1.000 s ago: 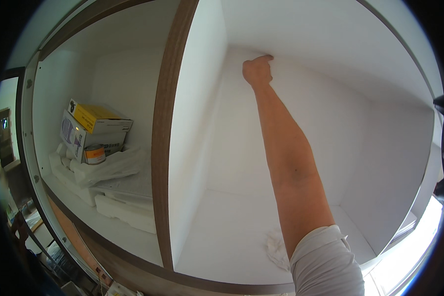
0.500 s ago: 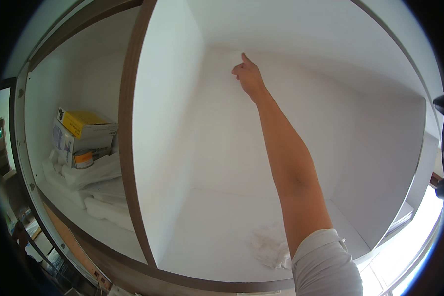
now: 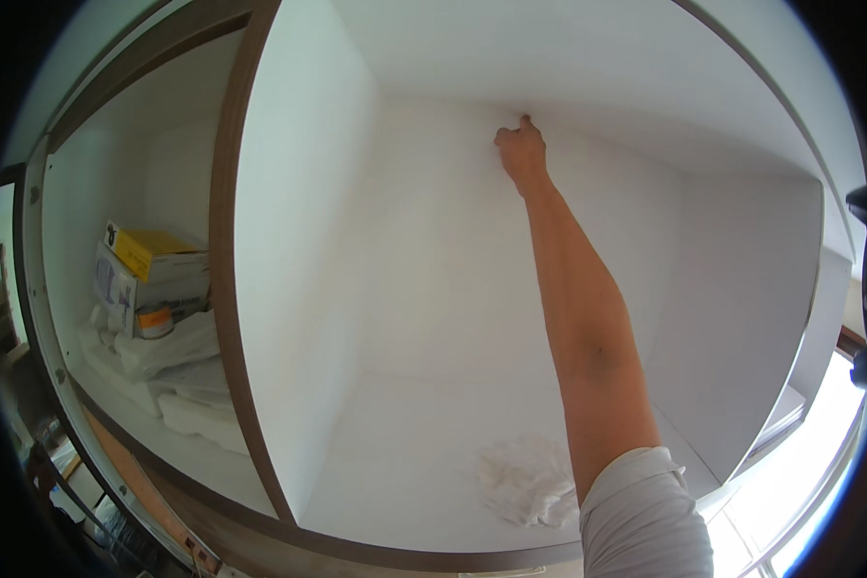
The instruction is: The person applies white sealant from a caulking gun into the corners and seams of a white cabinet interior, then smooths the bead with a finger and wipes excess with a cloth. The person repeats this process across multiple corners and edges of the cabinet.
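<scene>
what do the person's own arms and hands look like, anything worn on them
The right hand and forearm are bare, with no glove or watch visible. A wrinkled, pale grey sleeve ends above the elbow. The left hand is out of view.

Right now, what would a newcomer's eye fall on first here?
Probably the right hand, high by the back wall of the white cupboard. Next, the yellow-topped box in the left compartment, with an orange-banded can below it. A crumpled pale cloth or paper lies on the cupboard floor, left of the sleeve.
</scene>
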`<action>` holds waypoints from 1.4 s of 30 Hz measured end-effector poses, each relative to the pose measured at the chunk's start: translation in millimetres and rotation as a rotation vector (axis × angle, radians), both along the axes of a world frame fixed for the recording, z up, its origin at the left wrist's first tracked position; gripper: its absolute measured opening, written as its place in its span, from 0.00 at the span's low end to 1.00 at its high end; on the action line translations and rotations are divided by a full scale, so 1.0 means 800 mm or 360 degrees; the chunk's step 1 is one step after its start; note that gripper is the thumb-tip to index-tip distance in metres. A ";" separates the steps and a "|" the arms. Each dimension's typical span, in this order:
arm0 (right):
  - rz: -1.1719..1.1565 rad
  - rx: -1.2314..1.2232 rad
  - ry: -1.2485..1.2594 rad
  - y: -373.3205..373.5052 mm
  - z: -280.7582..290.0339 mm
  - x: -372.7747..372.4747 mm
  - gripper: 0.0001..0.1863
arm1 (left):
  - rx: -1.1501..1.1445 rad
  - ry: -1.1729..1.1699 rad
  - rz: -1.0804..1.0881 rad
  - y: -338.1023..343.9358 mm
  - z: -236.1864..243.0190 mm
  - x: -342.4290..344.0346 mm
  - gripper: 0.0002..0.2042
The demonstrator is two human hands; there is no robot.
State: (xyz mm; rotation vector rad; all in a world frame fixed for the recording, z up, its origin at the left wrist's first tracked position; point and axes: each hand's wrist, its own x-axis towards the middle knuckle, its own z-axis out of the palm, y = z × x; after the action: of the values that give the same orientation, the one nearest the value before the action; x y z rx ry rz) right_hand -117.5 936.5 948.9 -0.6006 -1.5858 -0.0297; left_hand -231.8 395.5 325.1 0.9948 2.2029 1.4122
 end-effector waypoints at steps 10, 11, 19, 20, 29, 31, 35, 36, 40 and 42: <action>-0.0296 -0.0297 0.0033 -0.071 -0.005 -0.070 0.53 | 0.0013 -0.0016 0.0029 -0.009 0.001 -0.002 0.16; -0.0306 -0.0332 0.0025 -0.080 -0.006 -0.080 0.54 | 0.0011 -0.0018 0.0028 -0.009 0.001 -0.002 0.16; 0.0082 -0.0333 -0.0384 -0.114 -0.006 -0.163 0.51 | 0.0022 -0.0001 0.0056 -0.010 0.003 0.004 0.16; 0.0203 -0.0323 -0.0451 -0.116 -0.008 -0.162 0.51 | 0.0027 0.0005 0.0062 -0.010 0.003 0.004 0.16; 0.0469 -0.0406 -0.1409 -0.158 -0.116 0.012 0.39 | 0.0158 0.0102 0.0039 -0.018 0.001 0.020 0.16; 0.0469 -0.0694 -0.1776 -0.183 -0.157 0.075 0.36 | 0.0195 0.0131 0.0033 -0.021 0.001 0.022 0.15; 0.0952 -0.1183 -0.1906 -0.234 -0.249 0.190 0.30 | 0.0237 0.0146 -0.0027 -0.025 -0.001 0.032 0.15; 0.1020 -0.1290 -0.1881 -0.243 -0.271 0.213 0.29 | 0.0248 0.0149 -0.0044 -0.025 0.000 0.036 0.15; 0.1314 -0.1371 -0.1795 -0.259 -0.346 0.278 0.24 | 0.0250 0.0172 -0.0096 -0.032 0.001 0.064 0.15; 0.1227 -0.1364 -0.1848 -0.256 -0.375 0.291 0.22 | 0.0217 0.0171 -0.0108 -0.039 -0.003 0.080 0.15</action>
State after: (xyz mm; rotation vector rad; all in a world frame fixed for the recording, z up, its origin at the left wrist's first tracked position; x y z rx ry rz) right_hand 115.6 731.8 648.5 -0.5890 -2.9001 1.1020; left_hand -167.7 364.6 322.8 1.2066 2.1485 1.5278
